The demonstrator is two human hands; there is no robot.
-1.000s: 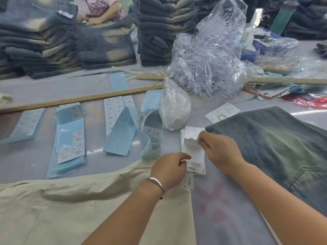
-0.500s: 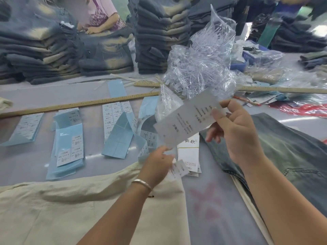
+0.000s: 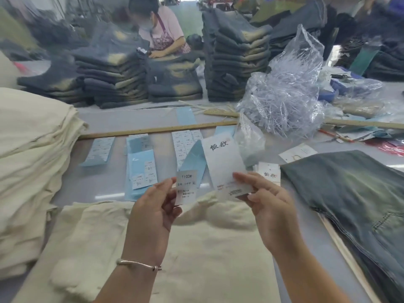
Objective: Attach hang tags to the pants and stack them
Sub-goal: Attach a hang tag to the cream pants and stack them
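My left hand (image 3: 156,206) pinches a small white size sticker (image 3: 186,189) printed 1103# XL. Beside it, my right hand (image 3: 267,204) pinches the lower end of a tall white hang tag (image 3: 223,160) with black characters at its top. Both are raised above cream pants (image 3: 196,248) spread in front of me. A small pile of the same hang tags (image 3: 270,173) lies on the table just behind my right hand. To the right lies a pair of washed denim pants (image 3: 354,189). A stack of cream pants (image 3: 28,160) rises at the left.
Blue backing sheets with size stickers (image 3: 142,169) lie in a row behind my hands, along a wooden ruler (image 3: 157,129). A plastic bag of tag fasteners (image 3: 284,99) sits back right. Stacks of folded jeans (image 3: 236,57) stand behind it, where another person (image 3: 161,33) works.
My view has lifted and turned left, showing the cream stack. My right hand brought the hang tag down and upright. My left hand rose with the sticker to meet it.
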